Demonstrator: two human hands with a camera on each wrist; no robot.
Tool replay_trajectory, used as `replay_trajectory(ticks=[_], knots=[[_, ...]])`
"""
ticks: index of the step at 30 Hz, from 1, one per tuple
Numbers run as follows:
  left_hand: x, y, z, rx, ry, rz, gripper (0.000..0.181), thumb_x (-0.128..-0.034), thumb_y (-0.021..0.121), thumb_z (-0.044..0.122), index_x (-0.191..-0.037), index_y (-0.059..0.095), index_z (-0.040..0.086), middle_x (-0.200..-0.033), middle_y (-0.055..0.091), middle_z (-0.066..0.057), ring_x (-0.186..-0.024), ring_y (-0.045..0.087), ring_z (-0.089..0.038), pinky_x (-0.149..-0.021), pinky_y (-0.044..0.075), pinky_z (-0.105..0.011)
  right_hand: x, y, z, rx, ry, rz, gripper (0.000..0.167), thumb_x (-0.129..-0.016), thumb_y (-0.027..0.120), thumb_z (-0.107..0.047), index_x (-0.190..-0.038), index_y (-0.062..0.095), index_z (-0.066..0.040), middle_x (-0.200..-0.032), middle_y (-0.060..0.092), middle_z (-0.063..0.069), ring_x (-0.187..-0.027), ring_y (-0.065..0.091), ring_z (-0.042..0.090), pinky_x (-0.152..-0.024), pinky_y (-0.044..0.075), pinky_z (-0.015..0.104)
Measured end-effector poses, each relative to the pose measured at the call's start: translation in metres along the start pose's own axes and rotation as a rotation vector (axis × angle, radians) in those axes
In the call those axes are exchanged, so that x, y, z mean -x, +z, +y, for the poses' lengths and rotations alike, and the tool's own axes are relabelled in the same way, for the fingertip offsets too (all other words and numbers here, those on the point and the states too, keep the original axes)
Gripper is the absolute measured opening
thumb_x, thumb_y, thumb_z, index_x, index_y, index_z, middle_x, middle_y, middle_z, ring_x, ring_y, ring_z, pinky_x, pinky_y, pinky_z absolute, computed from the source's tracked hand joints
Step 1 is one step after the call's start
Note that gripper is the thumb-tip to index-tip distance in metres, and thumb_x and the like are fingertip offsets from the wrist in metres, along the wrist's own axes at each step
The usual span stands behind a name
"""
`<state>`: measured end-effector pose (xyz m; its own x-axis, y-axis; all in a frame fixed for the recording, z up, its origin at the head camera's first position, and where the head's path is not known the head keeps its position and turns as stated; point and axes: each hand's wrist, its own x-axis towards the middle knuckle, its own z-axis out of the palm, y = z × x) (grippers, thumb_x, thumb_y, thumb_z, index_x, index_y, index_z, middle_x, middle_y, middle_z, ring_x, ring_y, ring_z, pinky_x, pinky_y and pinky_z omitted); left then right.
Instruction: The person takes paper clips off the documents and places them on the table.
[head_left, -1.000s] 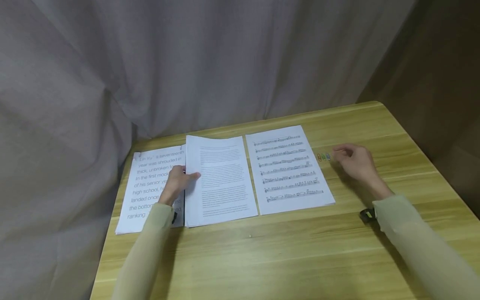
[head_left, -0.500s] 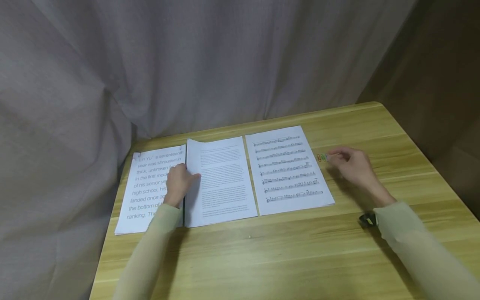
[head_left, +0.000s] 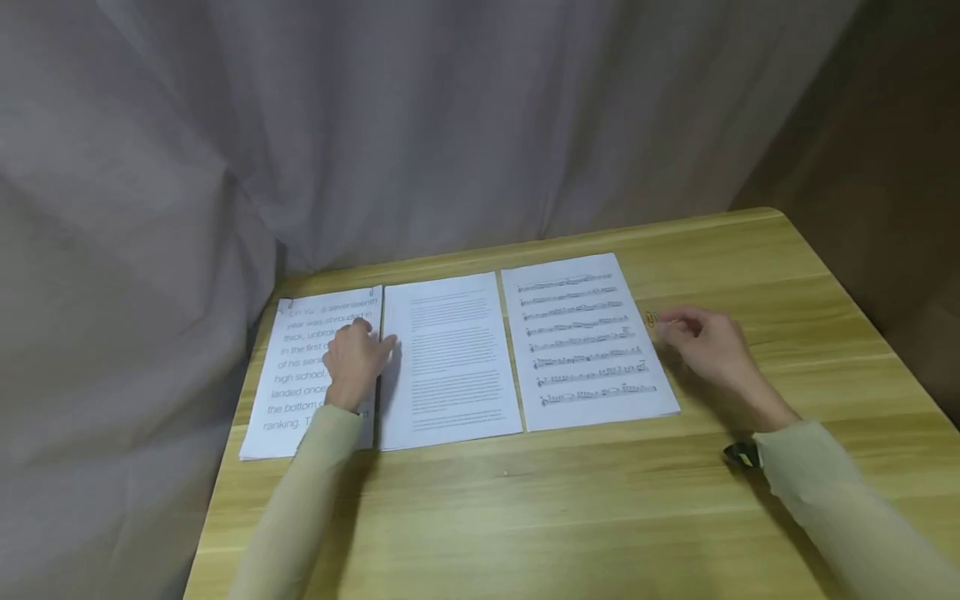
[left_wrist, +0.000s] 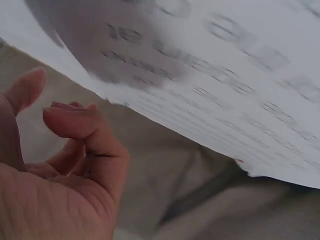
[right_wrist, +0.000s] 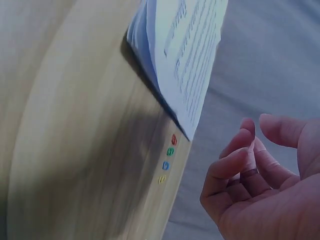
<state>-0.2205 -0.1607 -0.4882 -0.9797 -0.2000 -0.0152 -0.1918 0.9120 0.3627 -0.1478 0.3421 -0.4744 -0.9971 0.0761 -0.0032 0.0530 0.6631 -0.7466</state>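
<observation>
My left hand [head_left: 356,358] hovers over the large-print paper stack [head_left: 288,417], its thumb toward the left edge of the middle text stack [head_left: 457,367]. In the left wrist view, a gap shows between thumb and bent fingers, with nothing held. My right hand [head_left: 708,343] is loosely curled beside a row of small paper clips [head_left: 651,318], partly hiding them. The right wrist view shows a red clip [right_wrist: 174,139], a green clip [right_wrist: 170,151], a blue clip [right_wrist: 165,165] and a yellow clip [right_wrist: 162,179] lying on the table, apart from my fingers.
Sheet music [head_left: 585,342] lies as the rightmost stack. Two paper clips sit on the large-print stack's top edge, one being the left clip [head_left: 291,305]. A grey curtain [head_left: 420,133] hangs behind the wooden table [head_left: 525,525].
My left hand has let go of the middle stack, whose raised left side now lies flat, and moved off it leftward. My right hand has shifted slightly toward the clips. The head view has shifted slightly.
</observation>
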Motion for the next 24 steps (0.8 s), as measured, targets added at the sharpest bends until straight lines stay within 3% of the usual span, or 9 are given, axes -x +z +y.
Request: replay_trajectory(ticks=[2, 4, 8, 11, 15, 18, 24], knots=[[0.001, -0.007, -0.010, 0.023, -0.038, 0.013, 0.055, -0.0992, 0.076, 0.039, -0.136, 0.068, -0.002, -0.125, 0.076, -0.028, -0.095, 0.073, -0.042, -0.085, 0.059, -0.056, 0.001, 0.004, -0.002, -0.002, -0.014, -0.014, 0.032, -0.109, 0.067, -0.022, -0.127, 0.073, 0.004, -0.107, 0.075, 0.025, -0.072, 0.059, 0.003, -0.057, 0.051, 0.023], [0.001, -0.013, -0.023, 0.048, -0.075, 0.024, 0.057, -0.0997, 0.074, 0.038, -0.140, 0.064, -0.002, -0.126, 0.075, -0.029, -0.096, 0.073, -0.044, -0.086, 0.059, -0.057, 0.003, 0.008, -0.007, 0.006, -0.032, -0.024, 0.031, -0.108, 0.068, -0.021, -0.126, 0.074, 0.003, -0.106, 0.077, 0.023, -0.076, 0.059, 0.003, -0.058, 0.051, 0.022], [0.003, -0.027, -0.050, 0.073, -0.149, 0.052, 0.064, -0.0977, 0.074, 0.038, -0.141, 0.058, -0.006, -0.128, 0.071, -0.033, -0.107, 0.069, -0.049, -0.091, 0.058, -0.063, 0.011, 0.015, -0.021, -0.004, -0.043, -0.077, 0.030, -0.107, 0.069, -0.020, -0.126, 0.075, 0.003, -0.100, 0.077, 0.020, -0.074, 0.059, 0.005, -0.057, 0.047, 0.024], [0.006, -0.036, -0.071, 0.047, -0.193, 0.060, 0.070, -0.0962, 0.075, 0.040, -0.138, 0.055, -0.013, -0.132, 0.063, -0.037, -0.121, 0.060, -0.054, -0.101, 0.053, -0.066, 0.016, 0.025, -0.036, -0.032, -0.043, -0.139, 0.030, -0.107, 0.068, -0.019, -0.127, 0.074, 0.003, -0.095, 0.076, 0.019, -0.070, 0.061, 0.009, -0.055, 0.046, 0.026], [0.009, -0.041, -0.094, 0.017, -0.258, 0.001, 0.085, -0.0964, 0.074, 0.045, -0.141, 0.045, -0.021, -0.136, 0.051, -0.043, -0.128, 0.047, -0.057, -0.110, 0.041, -0.069, 0.022, 0.047, -0.056, -0.072, -0.068, -0.227, 0.028, -0.106, 0.069, -0.015, -0.126, 0.074, 0.004, -0.094, 0.078, 0.018, -0.074, 0.067, 0.013, -0.059, 0.051, 0.024], [0.008, -0.042, -0.108, 0.030, -0.307, -0.059, 0.093, -0.0960, 0.073, 0.049, -0.143, 0.038, -0.022, -0.137, 0.047, -0.043, -0.129, 0.043, -0.057, -0.110, 0.038, -0.070, 0.026, 0.070, -0.075, -0.136, -0.084, -0.318, 0.028, -0.105, 0.070, -0.012, -0.127, 0.073, 0.006, -0.097, 0.080, 0.019, -0.077, 0.073, 0.019, -0.064, 0.055, 0.024], [0.001, -0.045, -0.121, 0.031, -0.346, -0.138, 0.094, -0.0962, 0.073, 0.051, -0.143, 0.037, -0.022, -0.139, 0.046, -0.042, -0.130, 0.042, -0.055, -0.109, 0.038, -0.072, 0.037, 0.115, -0.114, -0.236, -0.109, -0.469, 0.027, -0.104, 0.070, -0.010, -0.126, 0.073, 0.005, -0.097, 0.080, 0.019, -0.076, 0.073, 0.025, -0.064, 0.056, 0.026]])
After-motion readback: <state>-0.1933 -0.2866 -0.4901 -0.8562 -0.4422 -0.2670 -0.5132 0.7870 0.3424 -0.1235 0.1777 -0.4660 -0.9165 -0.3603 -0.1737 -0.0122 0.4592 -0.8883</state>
